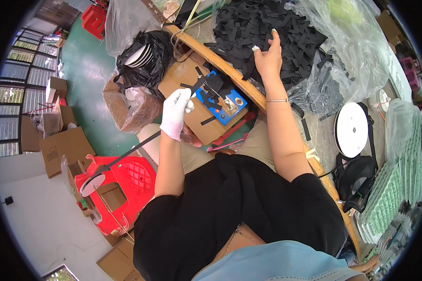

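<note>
My left hand (176,112), in a white glove, is closed on a black webbing strap (138,145). The strap comes up from a white reel (93,184) by a red plastic stool (135,174), and its end sticks out past my fingers. Just right of that hand, a blue box-shaped device (230,112) with a metal plate and rod sits on a cardboard box (199,125). Short black pieces lie across it. Over a heap of cut black strips (295,44) on the table, my right hand (269,58) is open, fingers apart, with white coverings on some fingertips.
A wooden table edge (222,65) runs diagonally between the device and the heap. A black bag with white discs (139,55) stands on the far left. At right are a large white reel (350,130) and stacked green trays (393,180). Another person's hand (371,264) shows lower right.
</note>
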### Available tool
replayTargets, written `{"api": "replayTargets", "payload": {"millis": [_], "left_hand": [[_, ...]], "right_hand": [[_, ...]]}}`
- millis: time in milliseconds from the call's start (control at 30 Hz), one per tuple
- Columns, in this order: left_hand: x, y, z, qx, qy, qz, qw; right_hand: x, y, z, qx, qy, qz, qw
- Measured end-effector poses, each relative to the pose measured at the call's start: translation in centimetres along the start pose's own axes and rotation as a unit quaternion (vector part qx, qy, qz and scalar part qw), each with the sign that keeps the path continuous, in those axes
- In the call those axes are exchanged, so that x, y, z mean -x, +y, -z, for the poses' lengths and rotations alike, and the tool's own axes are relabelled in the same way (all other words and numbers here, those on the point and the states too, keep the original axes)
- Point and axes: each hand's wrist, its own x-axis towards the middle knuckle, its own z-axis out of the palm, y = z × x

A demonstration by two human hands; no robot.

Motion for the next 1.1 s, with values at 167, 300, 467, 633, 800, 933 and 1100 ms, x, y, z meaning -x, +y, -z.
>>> {"api": "replayTargets", "payload": {"millis": [167, 300, 467, 633, 800, 933, 1100], "left_hand": [[-0.9, 1.0, -1.6, -0.043, 0.006, 0.022, 0.999], [-1.9, 1.5, -3.0, -0.086, 0.019, 0.005, 0.996], [-2.4, 0.9, -4.1, -0.097, 0.021, 0.003, 0.995], [-2.1, 0.7, -4.9, -0.096, 0.028, 0.013, 0.995], [-2.4, 0.6, -4.9, -0.096, 0.014, 0.018, 0.995], [-2.0, 0.2, -4.2, -0.109, -0.006, 0.035, 0.993], [-1.4, -0.7, -2.4, -0.146, 0.002, 0.054, 0.988]], "right_hand": [[0.0, 0.2, -0.1, 0.02, -0.088, 0.019, 0.996], [0.4, 0.1, -0.5, -0.146, -0.292, -0.018, 0.945], [1.2, -0.9, -0.4, -0.23, -0.493, -0.127, 0.829], [1.6, -1.1, -0.4, -0.27, -0.52, -0.115, 0.802], [1.8, -1.0, -0.9, -0.266, -0.497, -0.116, 0.818], [1.4, -0.3, -0.9, -0.103, -0.445, -0.08, 0.886], [1.8, -0.1, -1.6, -0.012, -0.445, -0.042, 0.895]]}}
